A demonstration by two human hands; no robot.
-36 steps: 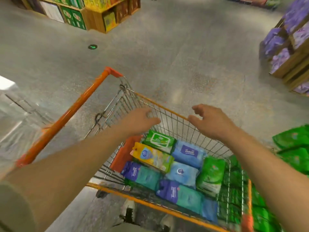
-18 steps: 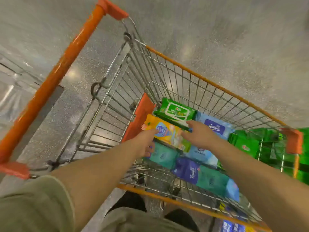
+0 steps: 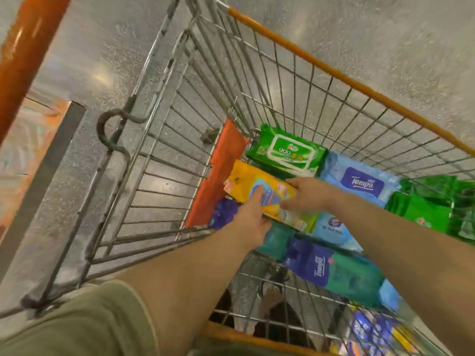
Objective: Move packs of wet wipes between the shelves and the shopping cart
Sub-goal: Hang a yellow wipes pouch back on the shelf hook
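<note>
The shopping cart (image 3: 257,80) is grey wire with an orange rim and an orange handle (image 3: 28,47). In it lie a yellow pack (image 3: 246,181) with a blue label, a green pack (image 3: 285,150) with a white label, a light blue Tempo pack (image 3: 359,181) with a dark blue label, and a purple-and-teal pack (image 3: 334,271). The floor (image 3: 385,34) is speckled grey.
</note>
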